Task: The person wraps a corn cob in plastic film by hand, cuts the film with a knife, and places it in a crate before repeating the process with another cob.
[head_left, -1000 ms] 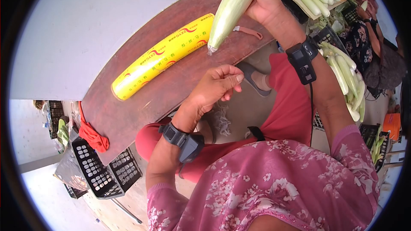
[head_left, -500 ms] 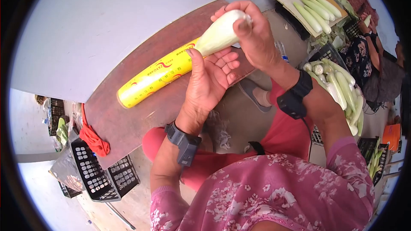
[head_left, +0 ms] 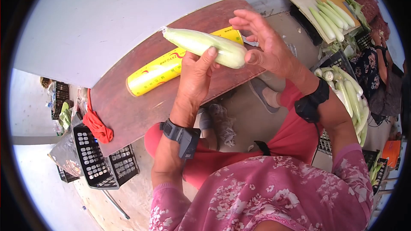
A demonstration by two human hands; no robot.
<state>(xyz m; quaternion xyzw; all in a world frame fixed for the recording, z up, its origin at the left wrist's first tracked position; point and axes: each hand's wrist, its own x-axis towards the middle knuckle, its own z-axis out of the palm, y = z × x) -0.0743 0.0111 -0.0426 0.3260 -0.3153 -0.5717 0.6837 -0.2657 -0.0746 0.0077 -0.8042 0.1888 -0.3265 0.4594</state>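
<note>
My left hand [head_left: 198, 69] is closed round an ear of corn [head_left: 205, 46] in its smooth pale green husk, thumb pressed on top. The corn lies aslant, narrow tip up to the left, with a bit of clear film bunched at that tip. At its thick end is my right hand [head_left: 267, 45], fingers spread and thumb right beside the blunt end. Beneath the corn, a yellow printed roll of cling film [head_left: 156, 73] rests on the reddish-brown board [head_left: 122, 117]; the corn and my hands hide part of it.
A red cloth [head_left: 98, 127] hangs over the board's left corner above a black crate [head_left: 92, 158]. On the right, more corn [head_left: 353, 96] fills a crate, and several ears [head_left: 333, 19] lie on a flat board. Another person's arm [head_left: 380, 55] shows at the far right.
The corn has turned over: its narrow tip now points up-left instead of down toward my left palm. My left hand has closed round it, and my right hand has let go and spread its fingers.
</note>
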